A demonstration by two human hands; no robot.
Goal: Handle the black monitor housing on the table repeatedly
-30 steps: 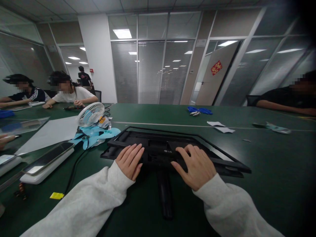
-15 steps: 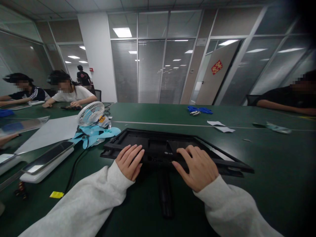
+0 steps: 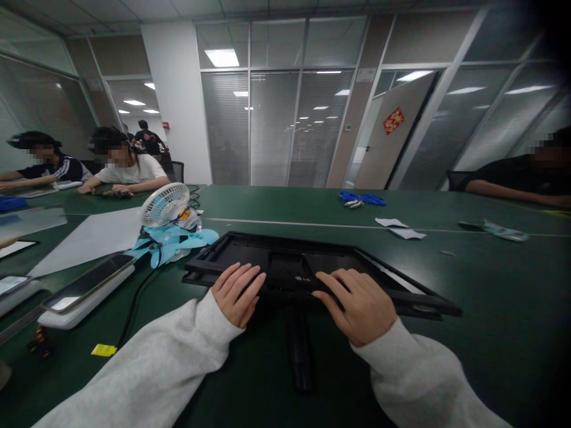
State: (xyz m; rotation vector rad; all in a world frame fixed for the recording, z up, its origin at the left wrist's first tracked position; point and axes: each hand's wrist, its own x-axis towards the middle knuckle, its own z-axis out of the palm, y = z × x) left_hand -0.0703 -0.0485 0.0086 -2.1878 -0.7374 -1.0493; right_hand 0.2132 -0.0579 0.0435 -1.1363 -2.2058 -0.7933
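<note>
A black LG monitor casing (image 3: pixel 289 261) lies in front of me, its near edge towards me and the logo at the middle of that edge. A short black neck (image 3: pixel 298 351) extends from it towards me. My left hand (image 3: pixel 238 294) grips the near edge left of the logo, fingers over the top and thumb lower down. On the logo's right, my right hand (image 3: pixel 359 303) holds the same edge between thumb and curled fingers. The casing's underside is hidden.
Left of the casing lie a small fan (image 3: pixel 165 208), light-blue fan blades (image 3: pixel 178 244), a phone on a white box (image 3: pixel 89 291) and a black cable (image 3: pixel 134 309). Farther off are blue gloves (image 3: pixel 361 198) and paper pieces (image 3: pixel 399 229). People sit around the green table (image 3: pixel 267 205).
The fingers of my right hand have closed in and lowered onto the casing's edge. My left hand has shifted slightly right. The casing has barely moved.
</note>
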